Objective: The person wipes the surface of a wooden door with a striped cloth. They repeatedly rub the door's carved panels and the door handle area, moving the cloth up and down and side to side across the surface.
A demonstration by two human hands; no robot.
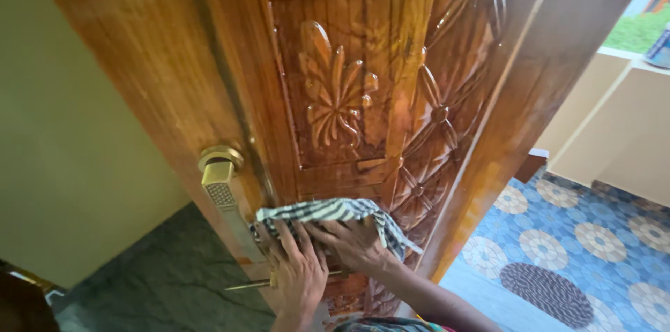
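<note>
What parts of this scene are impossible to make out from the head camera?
- Door panel under the checked cloth: covered by it and by both hands, left hand and right hand.
- Carved wooden door: top and bottom cut off by the frame edges.
- Thin metal rod near the left hand: its far end is hidden behind the hand.
- Object on the ledge: cut by the right edge, too small to identify.

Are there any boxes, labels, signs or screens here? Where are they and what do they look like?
Only one possible package shows; no signs or screens.
Container: on the pale ledge at the far right edge, seemingly round, blue and white, cut off by the frame, too small to tell its kind.
The carved wooden door, brass handle and checked cloth under both hands carry no label.
</note>
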